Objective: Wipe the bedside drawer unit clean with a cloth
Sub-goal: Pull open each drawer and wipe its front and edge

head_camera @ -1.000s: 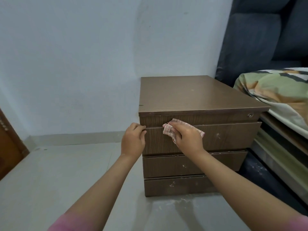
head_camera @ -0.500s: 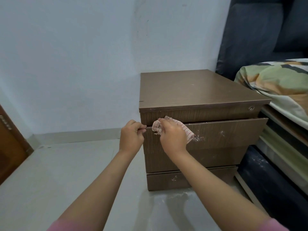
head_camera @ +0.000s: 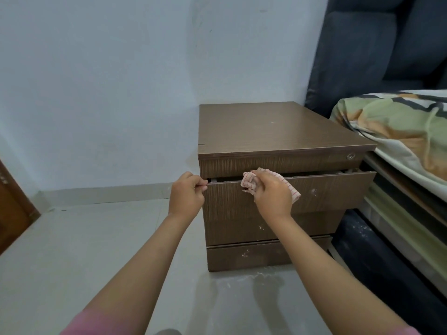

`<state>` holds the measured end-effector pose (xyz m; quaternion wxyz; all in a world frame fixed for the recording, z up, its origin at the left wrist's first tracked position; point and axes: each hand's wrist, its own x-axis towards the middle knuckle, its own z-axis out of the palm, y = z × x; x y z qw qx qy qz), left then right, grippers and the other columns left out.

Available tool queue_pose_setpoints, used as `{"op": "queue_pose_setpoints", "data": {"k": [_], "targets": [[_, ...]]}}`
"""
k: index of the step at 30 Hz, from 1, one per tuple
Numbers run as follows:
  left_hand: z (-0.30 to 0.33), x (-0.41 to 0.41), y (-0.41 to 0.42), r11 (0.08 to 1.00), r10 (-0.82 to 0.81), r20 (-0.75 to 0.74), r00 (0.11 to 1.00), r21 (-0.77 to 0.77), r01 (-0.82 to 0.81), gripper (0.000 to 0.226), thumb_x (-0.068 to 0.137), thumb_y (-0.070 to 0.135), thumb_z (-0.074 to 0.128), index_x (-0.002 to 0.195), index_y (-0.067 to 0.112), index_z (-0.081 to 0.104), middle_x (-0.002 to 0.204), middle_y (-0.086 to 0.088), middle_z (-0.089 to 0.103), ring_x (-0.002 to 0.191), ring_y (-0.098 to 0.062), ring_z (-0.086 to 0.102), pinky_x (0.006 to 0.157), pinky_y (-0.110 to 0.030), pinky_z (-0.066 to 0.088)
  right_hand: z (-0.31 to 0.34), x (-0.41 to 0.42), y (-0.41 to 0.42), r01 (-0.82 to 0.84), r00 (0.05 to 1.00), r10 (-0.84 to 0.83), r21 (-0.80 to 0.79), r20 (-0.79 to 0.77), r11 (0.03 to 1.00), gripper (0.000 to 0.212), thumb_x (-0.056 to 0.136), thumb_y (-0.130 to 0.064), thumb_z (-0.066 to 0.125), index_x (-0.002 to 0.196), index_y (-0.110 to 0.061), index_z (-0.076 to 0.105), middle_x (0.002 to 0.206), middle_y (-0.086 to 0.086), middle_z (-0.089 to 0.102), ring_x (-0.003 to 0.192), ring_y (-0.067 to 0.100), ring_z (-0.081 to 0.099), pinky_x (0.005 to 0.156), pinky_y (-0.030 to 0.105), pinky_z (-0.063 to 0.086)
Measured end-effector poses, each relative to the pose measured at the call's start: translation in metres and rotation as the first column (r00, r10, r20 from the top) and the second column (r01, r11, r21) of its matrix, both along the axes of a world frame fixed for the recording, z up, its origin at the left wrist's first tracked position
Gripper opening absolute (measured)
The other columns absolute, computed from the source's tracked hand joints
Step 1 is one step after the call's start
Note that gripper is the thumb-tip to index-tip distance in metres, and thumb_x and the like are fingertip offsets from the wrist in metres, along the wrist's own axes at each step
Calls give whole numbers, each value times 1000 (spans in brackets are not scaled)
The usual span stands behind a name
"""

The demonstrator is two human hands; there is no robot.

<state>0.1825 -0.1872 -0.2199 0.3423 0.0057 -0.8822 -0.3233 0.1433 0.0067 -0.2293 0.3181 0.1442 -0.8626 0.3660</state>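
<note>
The brown drawer unit point(head_camera: 278, 131) stood on the pale floor point(head_camera: 84, 238), its back to the light blue wall point(head_camera: 121, 81) and its right side close beside the bed point(head_camera: 399, 131). Its top drawer point(head_camera: 326, 192) was pulled out a little way, leaving a dark gap under the top panel, while the two lower drawers sat shut. White specks and smears marked all three drawer fronts, and more white dust lay on the floor just in front of the base.

The cloth point(head_camera: 251, 181), pale with thin red checks, was bunched against the upper edge of the open drawer front. The right hand point(head_camera: 273, 192) was closed over it, its grip tight around the fabric, with a corner poking out to the right. The left hand point(head_camera: 187, 193) pinched the drawer's top left corner, fingers curled narrow around the edge.

A small round lock point(head_camera: 350, 156) showed at the right of the top rail. A patterned green and orange blanket point(head_camera: 387, 117) lay over the bed, a dark padded headboard point(head_camera: 362, 56) rose behind it, and a wooden door point(head_camera: 12, 209) edged in at the far left.
</note>
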Motion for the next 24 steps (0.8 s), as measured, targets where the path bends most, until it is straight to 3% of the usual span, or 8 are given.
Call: {"op": "queue_pose_setpoints", "data": {"k": [9,13,24], "targets": [[-1,2,3,1000,13,-13,1000,-8,-13,8,77,-5,66,81,1,70,76,-4,57,68,-12,51,61,-8,33,16,-7,51,110,989,-112,20,100,994,26,93,-10,51,113,-11,67,106,10,70,105,26,61,79,30,45],[0,3,5,1000,19,-21,1000,-11,-20,8,77,-6,66,80,1,70,75,-2,55,67,-12,51,61,-8,33,13,-18,77,140,983,-141,15,114,990,26,92,-11,51,113,-11,67,110,10,69,112,25,58,84,29,45],[0,3,7,999,43,-25,999,-1,-43,8,76,-6,67,79,1,70,75,-2,57,64,0,48,60,-5,32,7,-38,140,223,973,-221,-16,61,975,25,92,-13,53,112,-12,68,107,12,70,105,30,62,86,33,46]]}}
